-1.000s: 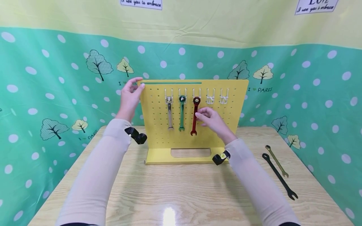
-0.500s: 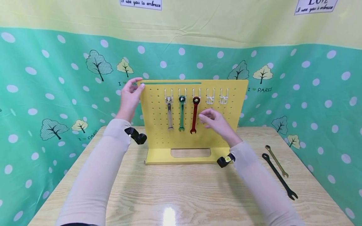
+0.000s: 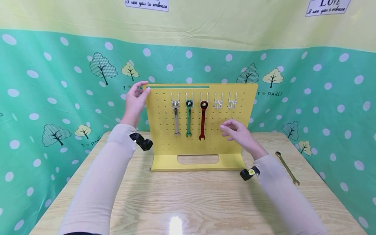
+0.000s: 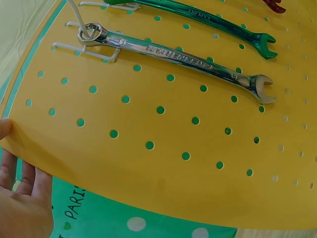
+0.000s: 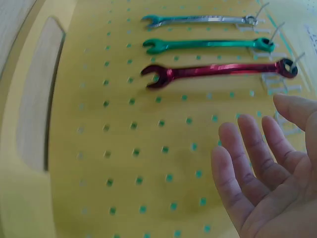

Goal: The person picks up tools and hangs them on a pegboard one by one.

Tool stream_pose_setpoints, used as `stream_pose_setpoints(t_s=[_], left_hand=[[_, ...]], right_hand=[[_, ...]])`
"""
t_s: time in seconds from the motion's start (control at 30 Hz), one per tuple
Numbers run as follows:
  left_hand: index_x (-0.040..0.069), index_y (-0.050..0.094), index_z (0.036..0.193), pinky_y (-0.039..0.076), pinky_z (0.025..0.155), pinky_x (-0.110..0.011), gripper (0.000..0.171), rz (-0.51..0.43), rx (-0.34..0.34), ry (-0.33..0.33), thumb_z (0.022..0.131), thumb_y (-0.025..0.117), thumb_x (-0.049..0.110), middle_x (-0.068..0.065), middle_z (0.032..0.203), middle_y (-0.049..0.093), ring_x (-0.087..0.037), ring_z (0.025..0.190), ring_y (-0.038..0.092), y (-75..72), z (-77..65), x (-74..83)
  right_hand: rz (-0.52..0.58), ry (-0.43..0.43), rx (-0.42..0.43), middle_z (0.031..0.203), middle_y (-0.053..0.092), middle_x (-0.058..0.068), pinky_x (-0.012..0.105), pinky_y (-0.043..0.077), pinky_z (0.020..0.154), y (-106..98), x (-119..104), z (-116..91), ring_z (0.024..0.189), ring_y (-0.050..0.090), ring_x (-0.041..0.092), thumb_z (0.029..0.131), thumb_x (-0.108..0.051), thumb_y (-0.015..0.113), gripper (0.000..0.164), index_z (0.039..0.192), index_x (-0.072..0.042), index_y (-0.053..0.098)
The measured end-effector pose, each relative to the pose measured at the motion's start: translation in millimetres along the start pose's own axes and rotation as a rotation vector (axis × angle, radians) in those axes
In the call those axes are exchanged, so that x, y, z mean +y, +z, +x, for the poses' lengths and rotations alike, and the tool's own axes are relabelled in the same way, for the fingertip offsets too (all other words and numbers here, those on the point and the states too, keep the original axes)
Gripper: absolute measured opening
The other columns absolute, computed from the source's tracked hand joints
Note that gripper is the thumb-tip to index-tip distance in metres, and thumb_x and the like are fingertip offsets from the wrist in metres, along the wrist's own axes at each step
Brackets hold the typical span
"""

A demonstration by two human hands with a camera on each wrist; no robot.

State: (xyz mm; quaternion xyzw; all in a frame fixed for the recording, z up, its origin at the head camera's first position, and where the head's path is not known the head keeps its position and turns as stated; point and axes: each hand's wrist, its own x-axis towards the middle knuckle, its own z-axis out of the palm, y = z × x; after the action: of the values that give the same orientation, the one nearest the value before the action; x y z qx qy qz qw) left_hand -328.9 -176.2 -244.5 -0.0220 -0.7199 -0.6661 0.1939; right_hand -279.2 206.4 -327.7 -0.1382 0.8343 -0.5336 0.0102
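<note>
My left hand [image 3: 135,103] grips the top left corner of a yellow pegboard [image 3: 164,145], thumb on the front and fingers behind it. In the left wrist view a silver combination wrench [image 4: 178,58] hangs by its ring end from a white hook. To its right hang a green wrench [image 3: 189,120] and a red wrench [image 3: 203,120], each on its own hook. My right hand [image 3: 239,133] holds nothing; it hovers before the board's right part with loosely bent fingers. In the right wrist view its fingers are spread below the red wrench [image 5: 218,70].
Two white wire hooks [image 3: 218,103] on the board's right carry no wrench. A brass-coloured wrench [image 3: 288,168] lies on the wooden table [image 3: 141,202] at the right. The right forearm [image 3: 286,192] covers the spot where a black wrench lay earlier. A patterned curtain [image 3: 58,98] surrounds the table.
My right hand has let go of the red wrench and drawn away right and down. The red wrench hangs still on its hook. The left hand has stayed at the corner.
</note>
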Motion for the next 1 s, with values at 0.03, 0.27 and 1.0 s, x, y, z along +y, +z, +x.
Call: stream_pose_setpoints(t_s=[0.03, 0.27, 1.0], left_hand=[[0.022, 0.058, 0.138, 0.047, 0.088, -0.035, 0.039, 0.001, 0.000, 0.001, 0.100, 0.062, 0.032, -0.004, 0.120, 0.059, -0.018, 0.105, 0.057, 0.1, 0.1, -0.1], [0.025, 0.059, 0.136, 0.046, 0.087, -0.035, 0.037, 0.006, -0.003, -0.001, 0.100, 0.062, 0.033, -0.003, 0.120, 0.059, -0.018, 0.104, 0.057, 0.9, 0.1, -0.8], [0.025, 0.058, 0.137, 0.046, 0.086, -0.035, 0.038, 0.010, -0.006, 0.001, 0.100, 0.062, 0.034, -0.003, 0.120, 0.059, -0.018, 0.103, 0.057, 0.3, -1.0, -0.2]], right_hand=[[-0.006, 0.004, -0.001, 0.124, 0.060, 0.021, 0.041, 0.055, 0.087, -3, 4, -3, 0.107, 0.062, 0.033, 0.101, -0.042, 0.060, 0.047, 0.127, -0.003, 0.055], [-0.061, 0.053, 0.009, 0.119, 0.061, 0.023, 0.040, 0.056, 0.081, -31, 32, -25, 0.099, 0.064, 0.031, 0.103, -0.040, 0.056, 0.048, 0.127, 0.001, 0.054], [-0.198, 0.233, 0.061, 0.118, 0.061, 0.023, 0.039, 0.056, 0.075, -103, 109, -101, 0.093, 0.064, 0.021, 0.106, -0.042, 0.049, 0.055, 0.133, 0.006, 0.047]])
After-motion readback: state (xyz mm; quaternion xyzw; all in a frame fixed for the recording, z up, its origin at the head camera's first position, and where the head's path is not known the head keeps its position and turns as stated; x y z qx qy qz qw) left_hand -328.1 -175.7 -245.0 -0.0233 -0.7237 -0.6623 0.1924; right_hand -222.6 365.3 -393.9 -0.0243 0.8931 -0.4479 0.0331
